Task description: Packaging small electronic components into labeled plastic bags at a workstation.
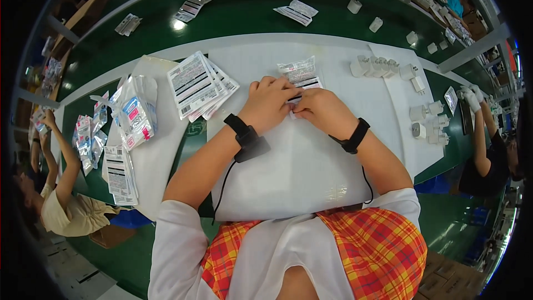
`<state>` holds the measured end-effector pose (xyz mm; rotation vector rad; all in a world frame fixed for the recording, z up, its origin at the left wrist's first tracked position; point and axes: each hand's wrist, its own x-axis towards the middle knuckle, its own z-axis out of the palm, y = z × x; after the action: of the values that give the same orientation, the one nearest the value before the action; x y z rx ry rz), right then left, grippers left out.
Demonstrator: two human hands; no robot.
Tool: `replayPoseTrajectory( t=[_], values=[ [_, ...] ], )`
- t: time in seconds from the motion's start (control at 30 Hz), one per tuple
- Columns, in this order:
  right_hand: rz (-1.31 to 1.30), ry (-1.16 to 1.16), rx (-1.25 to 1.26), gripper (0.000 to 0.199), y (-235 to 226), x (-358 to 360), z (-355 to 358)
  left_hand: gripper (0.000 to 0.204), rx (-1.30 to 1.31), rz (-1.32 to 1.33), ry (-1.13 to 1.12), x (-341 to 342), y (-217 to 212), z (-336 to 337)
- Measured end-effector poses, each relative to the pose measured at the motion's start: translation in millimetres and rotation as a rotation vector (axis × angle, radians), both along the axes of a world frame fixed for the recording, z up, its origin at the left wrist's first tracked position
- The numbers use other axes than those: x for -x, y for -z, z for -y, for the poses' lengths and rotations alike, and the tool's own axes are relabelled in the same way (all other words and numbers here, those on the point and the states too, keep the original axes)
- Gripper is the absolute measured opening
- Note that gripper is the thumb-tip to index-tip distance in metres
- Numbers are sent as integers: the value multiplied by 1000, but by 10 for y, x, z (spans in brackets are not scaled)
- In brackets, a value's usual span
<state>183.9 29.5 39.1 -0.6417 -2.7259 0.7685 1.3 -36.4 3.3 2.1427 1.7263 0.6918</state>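
While a broad green work surface [244, 22] curves around the far side, a pale board [266, 178] spreads over the near part, right in front of the worker. I can see a co-worker in a cream top [78, 214] over on the left and another in black [483, 169] at the right.

Near the board's middle both bare hands meet, a black strap on each wrist. The left hand [269, 103] is mostly closed, its bent fingers over the near left part of a small printed packet [300, 70]; the right hand [325, 112] is drawn in to a pinch, thumb and forefinger on that same near end. Some of the fingertips are hidden from me. The packet lies flat, its far end showing beyond the knuckles.

To the left sits a bulky bundle of printed bags [133, 112]. Between it and the left hand, a stack of printed cards [194, 84] is fanned out, and more cards [120, 175] lie nearer the worker. Smallest of all, white plug adapters [375, 67] stand in a row beyond the right hand, with others grouped farther right.
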Motion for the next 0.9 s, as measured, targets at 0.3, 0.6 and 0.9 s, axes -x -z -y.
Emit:
replayPoseTrajectory(
  t=[0.3,0.6,0.9],
  values=[
    [-7,-73,-26,5,100,-31,-47,40,-32,-13,-11,-44,23,-4],
    [-544,917,129,4,-330,-2741,690,39,-35,-16,56,118,-68,117],
    [282,1693,-337,44,872,-4680,1949,33,-77,-182,-23,-160,-193,-64]
  ],
)
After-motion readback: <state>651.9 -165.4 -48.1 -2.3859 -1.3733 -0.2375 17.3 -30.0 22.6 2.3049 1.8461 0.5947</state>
